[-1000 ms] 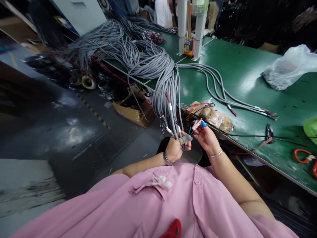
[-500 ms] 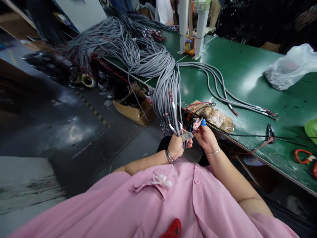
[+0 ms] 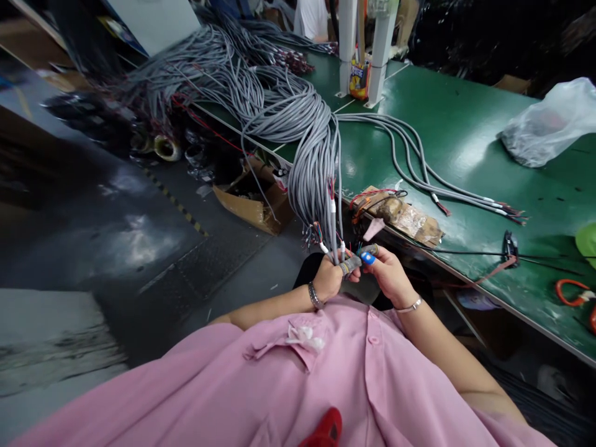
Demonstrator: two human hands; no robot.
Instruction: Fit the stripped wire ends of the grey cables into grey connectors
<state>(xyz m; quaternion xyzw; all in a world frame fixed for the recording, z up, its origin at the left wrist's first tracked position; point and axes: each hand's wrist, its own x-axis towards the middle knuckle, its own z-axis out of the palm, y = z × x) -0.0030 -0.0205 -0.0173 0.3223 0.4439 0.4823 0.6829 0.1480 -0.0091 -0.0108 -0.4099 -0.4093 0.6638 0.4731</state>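
Note:
My left hand [image 3: 328, 277] is closed around the ends of several grey cables [image 3: 314, 167] hanging over the table's edge. Its thumb wears a grey finger sleeve. Right beside it, my right hand [image 3: 391, 276] pinches at thin coloured wires [image 3: 359, 246] coming from a cable end. A blue cover sits on the right thumb and a grey sleeve on a finger. The pinched tips are mostly hidden by the fingers. Just above the right hand, a pale pink piece [image 3: 374, 230] lies at the table's edge, its kind unclear.
On the green table [image 3: 442, 149] lie separate grey cables [image 3: 400, 149], a taped cardboard piece [image 3: 410, 218], a plastic bag [image 3: 549, 127] and an orange-handled tool [image 3: 570, 292]. White posts [image 3: 345, 46] rise at the back. A cardboard box [image 3: 246, 202] stands below the edge, left of the cables.
My right hand has moved down and left to meet my left hand. The pink piece, at its fingers before, now lies apart from them. My left hand keeps its hold.

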